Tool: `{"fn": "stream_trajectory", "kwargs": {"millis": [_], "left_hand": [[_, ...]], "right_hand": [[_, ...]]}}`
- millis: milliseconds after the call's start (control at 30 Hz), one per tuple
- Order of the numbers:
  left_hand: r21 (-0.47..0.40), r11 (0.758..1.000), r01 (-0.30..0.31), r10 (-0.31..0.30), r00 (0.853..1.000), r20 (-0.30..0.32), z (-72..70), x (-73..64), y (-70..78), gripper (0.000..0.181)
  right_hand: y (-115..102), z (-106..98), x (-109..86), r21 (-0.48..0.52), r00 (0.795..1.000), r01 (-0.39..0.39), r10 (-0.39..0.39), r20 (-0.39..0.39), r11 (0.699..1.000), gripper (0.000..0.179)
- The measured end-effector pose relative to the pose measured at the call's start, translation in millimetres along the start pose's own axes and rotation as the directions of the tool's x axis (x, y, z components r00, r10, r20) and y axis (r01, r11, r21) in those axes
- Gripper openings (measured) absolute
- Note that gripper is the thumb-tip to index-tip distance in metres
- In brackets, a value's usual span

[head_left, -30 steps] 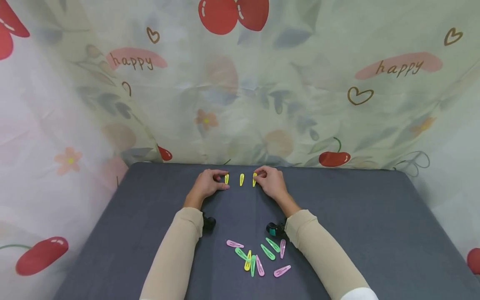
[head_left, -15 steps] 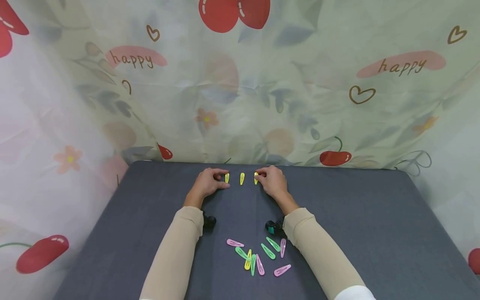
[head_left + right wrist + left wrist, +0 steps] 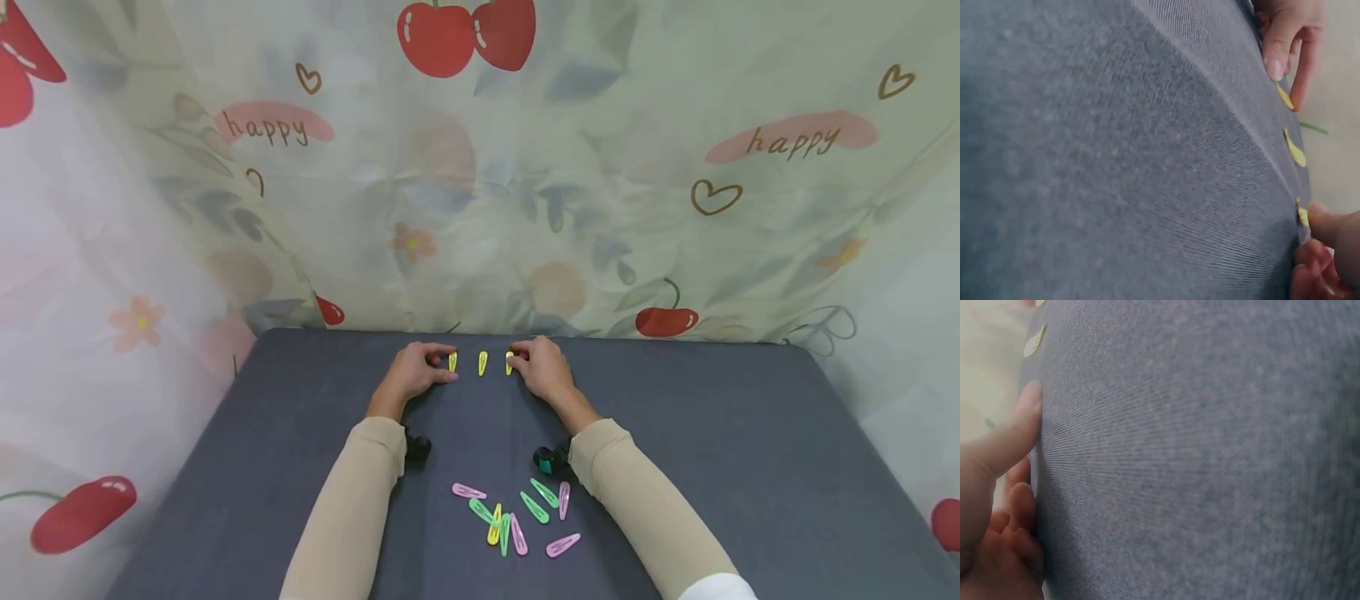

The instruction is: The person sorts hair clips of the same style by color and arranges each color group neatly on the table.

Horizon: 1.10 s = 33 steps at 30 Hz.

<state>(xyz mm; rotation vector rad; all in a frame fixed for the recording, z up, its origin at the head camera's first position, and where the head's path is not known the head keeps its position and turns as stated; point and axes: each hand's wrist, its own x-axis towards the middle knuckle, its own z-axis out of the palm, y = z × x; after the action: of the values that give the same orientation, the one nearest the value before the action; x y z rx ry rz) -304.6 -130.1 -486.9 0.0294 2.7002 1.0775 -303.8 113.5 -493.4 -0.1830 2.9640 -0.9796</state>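
Note:
In the head view, three yellow hair clips stand in a row near the table's far edge. My left hand (image 3: 412,369) holds the left yellow clip (image 3: 453,362) by its ends, with the index finger at the top and the thumb at the bottom. The middle yellow clip (image 3: 482,363) lies untouched between my hands. My right hand (image 3: 545,368) has its thumb and fingertips on the right yellow clip (image 3: 509,363), partly covering it. In the right wrist view, the right thumb (image 3: 1329,226) overlaps this clip. The left wrist view shows my left thumb (image 3: 1016,428), but the held clip is hidden there.
Nearer on the dark table (image 3: 300,483) lies a loose group of pink clips (image 3: 563,546), green clips (image 3: 535,507) and one yellow clip (image 3: 494,525), some overlapping. Behind the far edge hangs a patterned cloth (image 3: 487,250). Each wrist carries a black camera (image 3: 551,460).
Both hands stay nearly in place at the outer yellow clips. My right fingers have shifted slightly at the right clip. The head view has tilted a little.

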Motion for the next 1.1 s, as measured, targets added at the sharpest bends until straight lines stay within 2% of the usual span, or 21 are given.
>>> {"fn": "stream_trajectory", "kwargs": {"millis": [133,367,500,600,833,1000,1100], "left_hand": [[0.006,1.0,0.005,-0.005,1.0,-0.002,1.8,-0.4,0.7,0.053],[0.004,1.0,0.01,-0.01,1.0,0.002,2.4,-0.4,-0.4,0.054],[0.01,1.0,0.016,-0.016,1.0,-0.001,2.7,0.3,-0.9,0.055],[0.01,1.0,0.017,-0.017,1.0,-0.004,3.1,1.1,0.4,0.055],[0.028,1.0,-0.001,0.001,1.0,-0.003,2.7,3.3,1.5,0.054],[0.033,0.999,0.004,-0.004,1.0,0.0,2.6,3.8,0.4,0.054],[0.03,1.0,0.003,-0.003,1.0,0.002,2.9,4.5,-0.7,0.054]], "right_hand": [[-1,-5,-6.1,-0.054,0.999,0.032,-0.03,0.032,0.998,0.043],[0,-17,-19.9,-0.133,0.999,0.038,-0.033,0.039,0.99,0.064],[-2,-24,-29.8,-0.183,0.996,0.084,-0.076,0.051,0.98,0.076],[-4,-30,-38.4,-0.244,0.99,0.136,-0.125,0.06,0.96,0.08],[-9,-30,-64.0,-0.372,0.959,0.283,-0.269,0.089,0.884,0.082],[-8,-24,-90.5,-0.39,0.922,0.385,-0.364,0.13,0.836,0.085],[-7,-21,-107.7,-0.376,0.907,0.421,-0.39,0.16,0.825,0.088]]}}
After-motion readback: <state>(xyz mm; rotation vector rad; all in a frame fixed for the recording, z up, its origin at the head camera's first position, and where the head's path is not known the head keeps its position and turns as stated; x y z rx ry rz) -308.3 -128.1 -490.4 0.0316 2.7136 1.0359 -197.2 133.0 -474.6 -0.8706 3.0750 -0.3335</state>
